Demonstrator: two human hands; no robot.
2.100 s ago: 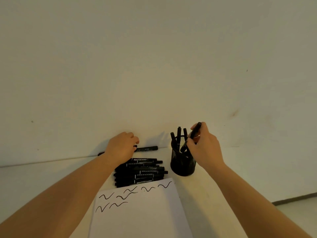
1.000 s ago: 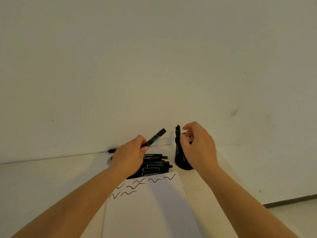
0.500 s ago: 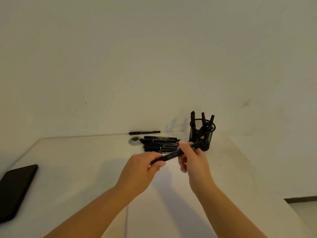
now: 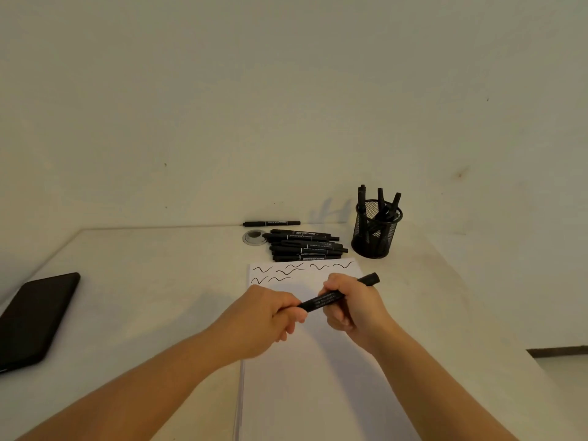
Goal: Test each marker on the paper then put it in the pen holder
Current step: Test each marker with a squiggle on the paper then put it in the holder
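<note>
White table (image 4: 143,281) (paper (image 4: 318,393), black phone (image 4: 35,316)), bare wall (image 4: 286,90)

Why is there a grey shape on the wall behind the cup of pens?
In the head view, that grey shape is the shadow of the pen holder and its markers, cast leftward on the wall; softer shadows lie on the paper under both arms, and the table edge bends from the wide lens.

The paper (image 4: 302,361) lies bottom middle on the table (image 4: 143,281). Above it sits the marker pile (image 4: 304,246), the pen holder (image 4: 375,230) to its right. The phone (image 4: 31,316) lies far left.
</note>
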